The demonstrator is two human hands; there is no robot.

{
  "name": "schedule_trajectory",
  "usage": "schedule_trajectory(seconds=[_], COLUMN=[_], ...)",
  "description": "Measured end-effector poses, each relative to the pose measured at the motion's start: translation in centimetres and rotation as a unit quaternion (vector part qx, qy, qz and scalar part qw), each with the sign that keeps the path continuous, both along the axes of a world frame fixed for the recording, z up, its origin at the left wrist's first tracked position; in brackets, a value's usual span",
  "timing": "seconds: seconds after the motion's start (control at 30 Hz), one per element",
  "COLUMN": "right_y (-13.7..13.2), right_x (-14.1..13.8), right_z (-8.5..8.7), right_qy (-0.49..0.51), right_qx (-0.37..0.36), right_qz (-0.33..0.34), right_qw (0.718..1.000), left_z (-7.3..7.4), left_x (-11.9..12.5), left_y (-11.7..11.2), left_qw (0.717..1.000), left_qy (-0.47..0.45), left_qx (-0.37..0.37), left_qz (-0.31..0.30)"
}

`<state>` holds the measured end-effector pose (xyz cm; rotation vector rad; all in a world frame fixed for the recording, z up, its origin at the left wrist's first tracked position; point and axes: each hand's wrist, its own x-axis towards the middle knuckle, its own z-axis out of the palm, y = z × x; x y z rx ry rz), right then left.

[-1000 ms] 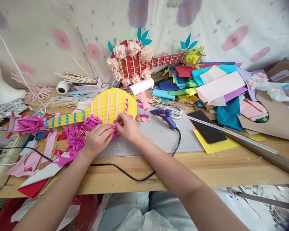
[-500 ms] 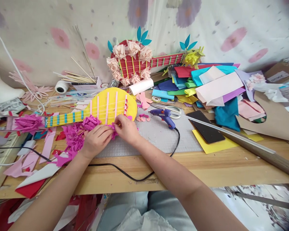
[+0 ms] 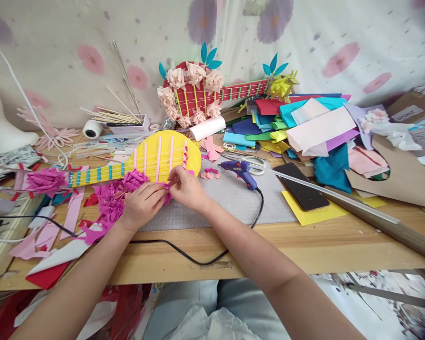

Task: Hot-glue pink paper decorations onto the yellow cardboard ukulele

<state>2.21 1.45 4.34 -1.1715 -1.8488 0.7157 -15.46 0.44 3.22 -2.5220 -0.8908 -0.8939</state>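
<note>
Along yellow guitar [image 3: 165,158], near edge: magenta paper [image 3: 167,194] | left hand [image 3: 144,204] and right hand [image 3: 187,189] clamp it, fingertips together, likely bracing from both sides | glue gun [image 3: 240,172] lies right of guitar, presumably for easy reach

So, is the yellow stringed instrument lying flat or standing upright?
Lying flat: the yellow stringed instrument rests face up on the worktable, its pink strips showing from above.
</note>
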Motion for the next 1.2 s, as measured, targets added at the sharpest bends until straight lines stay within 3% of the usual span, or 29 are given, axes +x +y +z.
schedule_trajectory(seconds=[0.43, 0.67, 0.83, 1.0, 1.1, 1.2], right_y=[1.2, 1.1, 0.7, -0.4, -1.1, -1.7], right_x=[-0.4, 0.4, 3.8, 8.8, 11.5, 13.9], right_z=[1.1, 1.4, 1.6, 0.9, 0.2, -0.5], right_qy=[-0.047, -0.017, 0.001, 0.003, -0.013, -0.059], right_qx=[0.004, 0.008, 0.028, -0.030, -0.051, -0.068], right_qz=[0.061, 0.019, -0.032, -0.057, -0.056, -0.045], right_qw=[0.997, 1.000, 0.999, 0.998, 0.997, 0.995], left_z=[0.5, 1.1, 1.8, 2.5, 1.8, 0.0], left_x=[0.1, 0.3, 0.5, 3.1, 5.9, 8.3], left_y=[0.2, 0.3, 0.6, 0.0, -0.5, -0.5], left_qw=[1.000, 1.000, 1.000, 0.997, 1.000, 0.996], left_qy=[-0.002, 0.007, -0.001, -0.050, -0.020, 0.037], left_qx=[-0.001, 0.006, 0.004, 0.027, 0.017, -0.070], left_qz=[0.008, 0.012, 0.022, 0.050, 0.000, -0.043])
